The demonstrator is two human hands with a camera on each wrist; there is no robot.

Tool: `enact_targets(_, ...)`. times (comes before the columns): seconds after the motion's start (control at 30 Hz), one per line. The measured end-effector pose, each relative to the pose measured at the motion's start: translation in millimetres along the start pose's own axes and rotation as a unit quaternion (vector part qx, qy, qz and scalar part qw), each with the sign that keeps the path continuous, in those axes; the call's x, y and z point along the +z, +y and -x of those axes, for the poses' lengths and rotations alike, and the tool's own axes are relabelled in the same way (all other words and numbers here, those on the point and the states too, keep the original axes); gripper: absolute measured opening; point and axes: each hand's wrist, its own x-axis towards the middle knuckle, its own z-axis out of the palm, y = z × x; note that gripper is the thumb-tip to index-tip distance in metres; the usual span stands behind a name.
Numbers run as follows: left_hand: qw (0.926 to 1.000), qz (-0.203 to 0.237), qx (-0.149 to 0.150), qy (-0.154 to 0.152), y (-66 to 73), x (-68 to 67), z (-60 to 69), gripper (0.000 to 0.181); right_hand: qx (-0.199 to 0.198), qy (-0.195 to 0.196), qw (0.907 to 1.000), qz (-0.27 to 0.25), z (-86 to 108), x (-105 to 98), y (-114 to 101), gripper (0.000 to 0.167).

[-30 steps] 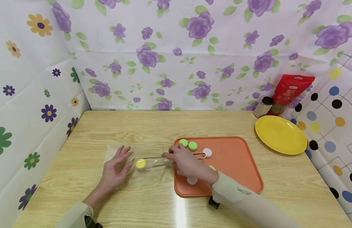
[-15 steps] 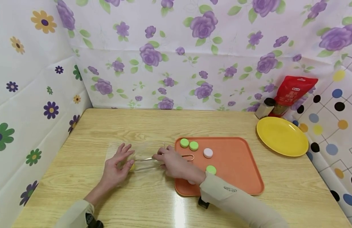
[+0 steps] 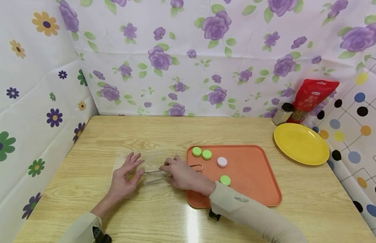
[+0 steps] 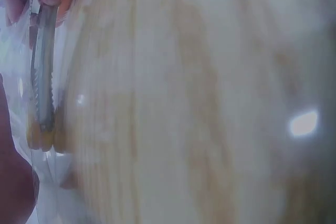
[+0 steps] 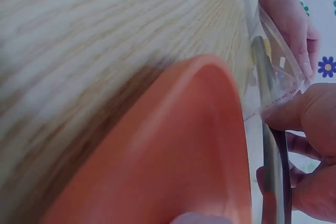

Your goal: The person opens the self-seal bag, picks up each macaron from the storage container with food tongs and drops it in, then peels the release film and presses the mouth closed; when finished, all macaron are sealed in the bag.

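A clear plastic bag [image 3: 160, 158] lies on the table, left of the orange tray. My right hand [image 3: 180, 173] grips metal tongs [image 3: 154, 171], whose tips reach inside the bag. A yellow macaron [image 4: 42, 137] sits at the tong tips, partly hidden behind my left thumb in the head view. My left hand [image 3: 125, 175] holds the bag around the macaron, thumb and fingers curved about the film. In the right wrist view, printed lettering shows along the bag's mouth [image 5: 278, 98], beside my right thumb. The tongs' looped end [image 3: 197, 166] sticks out over the tray's left rim.
On the orange tray [image 3: 251, 168] sit green macarons [image 3: 206, 155] and a pale pink one [image 3: 222, 162]. My right forearm covers part of the tray. A yellow plate [image 3: 301, 143], a black-lidded jar [image 3: 282, 114] and a red pouch [image 3: 312, 94] stand at the back right.
My right hand has moved left with the tongs, carrying the yellow macaron deeper into the bag, in under my left hand. The left hand has barely moved.
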Motion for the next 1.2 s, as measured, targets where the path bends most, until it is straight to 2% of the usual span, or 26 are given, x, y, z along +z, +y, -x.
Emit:
enact_targets(0.23,1.0000,-0.004,0.005,0.005,2.0,4.9,-4.0,0.040,0.010,-0.010,0.9979,-0.063,15.5,-13.1,10.7,0.040)
enact_targets(0.43,0.9999,-0.013,0.000,0.012,7.2,6.6,-6.2,0.039,0.029,-0.001,0.9974,-0.066,45.0,-31.1,24.7,0.043)
enact_targets(0.57,0.9999,-0.009,-0.002,0.012,4.4,4.8,-5.0,0.039,0.054,0.016,0.9965,-0.062,76.4,-45.8,39.1,0.044)
enact_targets(0.77,0.9999,0.010,0.002,0.010,-3.6,4.0,-1.9,0.039,0.089,0.055,0.9921,-0.069,138.3,-66.7,64.3,0.044)
enact_targets(0.93,0.9998,0.017,0.003,0.008,-4.6,3.6,-0.9,0.040,0.127,0.069,0.9881,-0.051,181.9,-78.2,83.5,0.048)
enact_targets(1.07,0.9998,0.014,0.008,0.012,-5.5,2.5,0.2,0.040,0.134,0.081,0.9869,-0.040,206.6,-80.3,96.9,0.055)
enact_targets(1.2,0.9998,0.014,0.009,0.012,-4.6,1.4,2.0,0.041,0.125,0.093,0.9874,-0.029,221.8,-76.4,108.0,0.056)
